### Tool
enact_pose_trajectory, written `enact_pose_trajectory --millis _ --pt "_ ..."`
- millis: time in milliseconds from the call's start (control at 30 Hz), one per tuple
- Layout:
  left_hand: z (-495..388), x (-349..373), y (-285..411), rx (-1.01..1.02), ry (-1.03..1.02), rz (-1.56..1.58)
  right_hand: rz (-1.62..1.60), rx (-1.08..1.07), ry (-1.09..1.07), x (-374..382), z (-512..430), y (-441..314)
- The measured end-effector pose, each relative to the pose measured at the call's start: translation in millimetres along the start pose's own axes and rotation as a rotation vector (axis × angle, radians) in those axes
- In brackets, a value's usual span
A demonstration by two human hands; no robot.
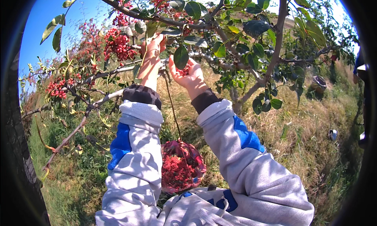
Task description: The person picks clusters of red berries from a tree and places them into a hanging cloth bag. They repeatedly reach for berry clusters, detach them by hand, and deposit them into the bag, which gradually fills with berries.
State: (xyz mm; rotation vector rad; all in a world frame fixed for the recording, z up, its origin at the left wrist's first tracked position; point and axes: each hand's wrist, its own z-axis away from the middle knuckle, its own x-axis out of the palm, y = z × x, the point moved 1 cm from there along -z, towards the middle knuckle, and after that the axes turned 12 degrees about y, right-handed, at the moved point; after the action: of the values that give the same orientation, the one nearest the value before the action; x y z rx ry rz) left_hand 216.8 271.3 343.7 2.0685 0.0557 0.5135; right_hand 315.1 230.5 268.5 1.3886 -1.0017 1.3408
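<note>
My left hand [151, 50] is raised among the branches, its fingers bent near the leaves. What lies between its fingertips is hidden. Cupped palm-up just to its right, my right hand [193, 75] holds loose red berries [183, 71]; a dark green leaf [180, 57] partly covers them. A dense cluster of red berries [117, 44] hangs left of my left hand. Below my hands, between my forearms, a round container with a red plastic lining [201, 164] holds a heap of picked red berries [176, 171]. A thin dark rod or cord [173, 108] runs from the branch down to it.
A pale branch [109, 97] crosses at left, with another berry cluster [57, 89]. A thick limb [277, 55] rises at right. Dry grass [294, 131] covers the ground. A bucket-like container [318, 84] stands farther off. Part of a person [366, 93] shows at the right rim.
</note>
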Motion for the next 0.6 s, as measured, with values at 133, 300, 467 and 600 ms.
enact_pose_trajectory --millis 133,300,467,600 --pt "-6.4 17.3 -19.1 0.142 -0.024 0.176 -0.027 0.008 0.009 -12.5 1.1 -18.3" --pt "-6.7 0.7 2.3 0.343 -0.032 -0.288 -0.051 0.067 -0.016 -17.7 13.3 -5.3" --pt "-1.1 11.1 -35.5 0.477 -0.033 0.023 0.086 0.087 0.029 -41.2 23.1 -21.6" --pt "-3.7 8.8 -34.3 0.718 0.042 0.029 -0.072 0.115 -0.005 -52.9 39.1 -15.0"
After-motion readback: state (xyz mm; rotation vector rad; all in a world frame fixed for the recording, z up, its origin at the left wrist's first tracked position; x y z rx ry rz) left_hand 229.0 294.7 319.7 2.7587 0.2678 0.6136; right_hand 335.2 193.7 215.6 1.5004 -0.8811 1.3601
